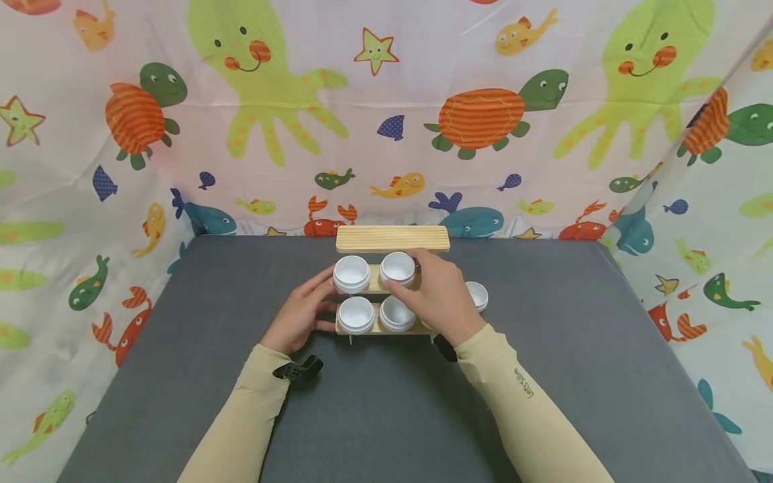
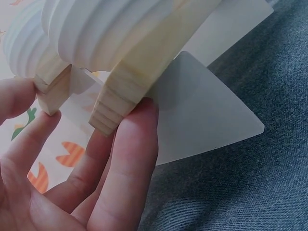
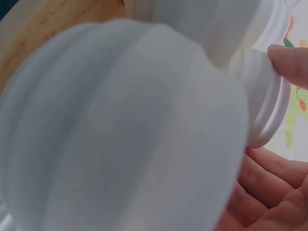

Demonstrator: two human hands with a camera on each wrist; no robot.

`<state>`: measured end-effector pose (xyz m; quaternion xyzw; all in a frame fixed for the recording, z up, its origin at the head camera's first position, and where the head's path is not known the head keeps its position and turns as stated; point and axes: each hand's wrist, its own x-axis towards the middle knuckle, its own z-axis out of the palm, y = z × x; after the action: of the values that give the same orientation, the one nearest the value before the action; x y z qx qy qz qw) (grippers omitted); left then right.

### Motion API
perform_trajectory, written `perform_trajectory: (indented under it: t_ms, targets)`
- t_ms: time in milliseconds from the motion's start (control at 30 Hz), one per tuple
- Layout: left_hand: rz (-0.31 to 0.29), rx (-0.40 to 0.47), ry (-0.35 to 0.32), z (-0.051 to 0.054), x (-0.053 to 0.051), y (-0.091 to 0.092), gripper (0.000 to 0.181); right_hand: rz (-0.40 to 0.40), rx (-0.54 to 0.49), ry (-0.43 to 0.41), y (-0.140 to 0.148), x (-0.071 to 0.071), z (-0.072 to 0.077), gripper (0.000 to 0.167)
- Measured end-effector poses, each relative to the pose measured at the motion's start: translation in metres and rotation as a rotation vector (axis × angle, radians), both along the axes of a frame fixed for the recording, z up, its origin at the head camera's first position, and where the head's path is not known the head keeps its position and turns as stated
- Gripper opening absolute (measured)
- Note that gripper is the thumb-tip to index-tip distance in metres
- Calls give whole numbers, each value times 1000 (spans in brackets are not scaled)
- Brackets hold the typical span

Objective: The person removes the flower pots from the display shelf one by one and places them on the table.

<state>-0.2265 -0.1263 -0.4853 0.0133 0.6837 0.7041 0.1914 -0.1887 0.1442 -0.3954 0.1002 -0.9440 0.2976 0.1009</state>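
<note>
Sleeves (image 1: 525, 409) lie nearest; beyond, the left hand (image 1: 298, 315) grips the rack (image 1: 374, 282) by its left end, the right hand (image 1: 437, 295) pinches its farther right cup (image 1: 397, 267). A low wrist might topple the near right cup (image 1: 396, 314).

Txt: "LetsSlim" (image 1: 523, 383) | loc: R sleeve (image 1: 531, 429) (dark ltrs, lengthwise)

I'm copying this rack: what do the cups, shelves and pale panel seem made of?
Cups: white ceramic or plastic, from the even, soft sheen; unclear which.
Shelves: pale, apparently matte wood, with striped grain on a cut end.
Panel: probably frosted plastic, matte and cloudy; glass isn't ruled out.
</note>
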Motion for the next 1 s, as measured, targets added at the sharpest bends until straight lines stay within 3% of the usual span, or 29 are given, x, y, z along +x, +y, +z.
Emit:
perform_trajectory:
  t_ms: [533, 800, 1000]
  targets:
    - [-2, -25, 3, 1, 0, -1, 52, -41, -10, 40, 23, 7, 1, 61]
    - [-2, -30, 2, 0, 0, -1, 52, -52, -30, 121, 42, 11, 3, 57]
    - [-9, -41, 6, 0, 0, -3, 53, -101, -42, 115, 59, 15, 3, 61]
